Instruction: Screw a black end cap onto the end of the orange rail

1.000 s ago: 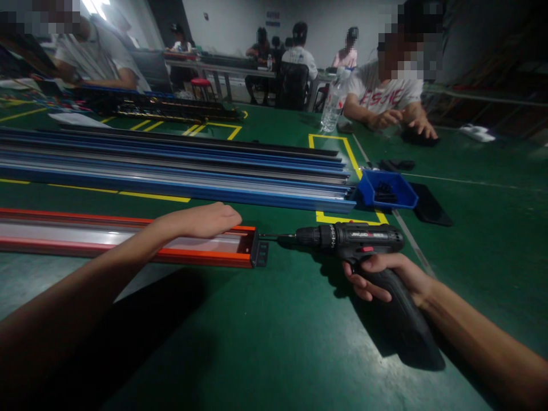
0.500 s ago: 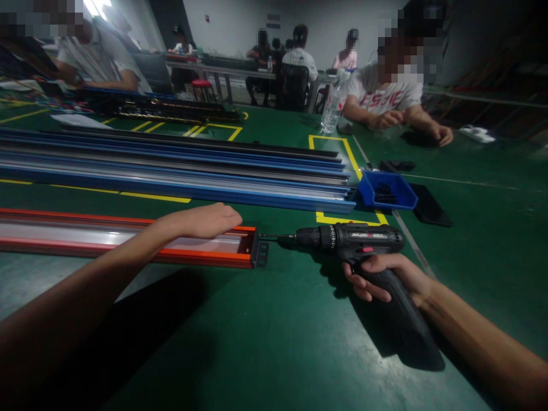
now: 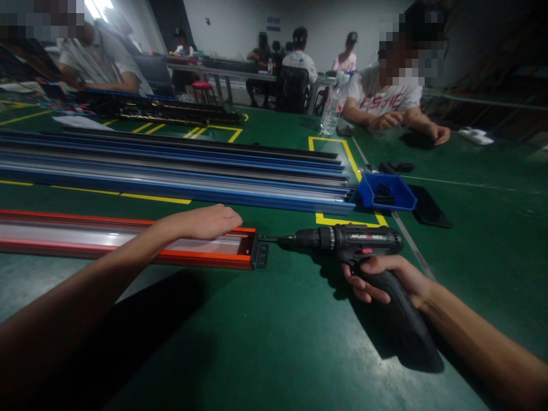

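My right hand (image 3: 405, 274) is wrapped round the grip of a black cordless drill (image 3: 370, 238), which lies sideways with its chuck pointing left. Its long bit (image 3: 279, 236) reaches the black end cap (image 3: 262, 256) on a long orange aluminium profile (image 3: 209, 258). Whether the tip sits in a screw is too small to tell. Over the far edge of that profile, close to the cap, my left hand (image 3: 214, 221) presses down and holds it; its fingertips are hidden behind the edge.
Several long blue and black profiles (image 3: 240, 188) lie side by side beyond. At their right end stands a blue parts bin (image 3: 405, 197) with black pieces, beside a dark flat plate (image 3: 430, 208). A water bottle (image 3: 331, 111) stands farther back. Across the table sits a person (image 3: 385, 97).
Almost nothing differs. Both hands, the drill and the orange profile keep their places, with only a tiny shift of the view.
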`<state>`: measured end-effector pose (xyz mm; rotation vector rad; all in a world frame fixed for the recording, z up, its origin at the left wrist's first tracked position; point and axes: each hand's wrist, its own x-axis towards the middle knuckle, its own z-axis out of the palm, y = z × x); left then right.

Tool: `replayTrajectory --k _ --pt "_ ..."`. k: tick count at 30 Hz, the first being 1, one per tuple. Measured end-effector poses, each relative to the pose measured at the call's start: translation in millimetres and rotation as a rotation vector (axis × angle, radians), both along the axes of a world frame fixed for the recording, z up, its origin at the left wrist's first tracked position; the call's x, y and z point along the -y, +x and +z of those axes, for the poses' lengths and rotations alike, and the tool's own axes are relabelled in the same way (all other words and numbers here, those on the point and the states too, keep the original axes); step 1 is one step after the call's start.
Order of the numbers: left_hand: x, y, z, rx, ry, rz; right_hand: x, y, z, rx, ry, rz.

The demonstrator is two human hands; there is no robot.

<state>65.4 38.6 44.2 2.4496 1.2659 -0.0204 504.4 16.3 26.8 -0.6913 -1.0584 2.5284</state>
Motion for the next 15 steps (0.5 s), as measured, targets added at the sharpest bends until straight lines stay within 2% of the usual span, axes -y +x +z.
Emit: replayTrajectory --k 6,15 --pt "1.7 3.3 4.4 -0.001 -0.003 0.004 0.0 -1.9 3.1 -0.021 -0.004 0.018" --pt "0.3 0.8 0.5 -0.026 0.015 -0.014 -1.6 0.7 -2.2 -0.035 -0.013 0.021"
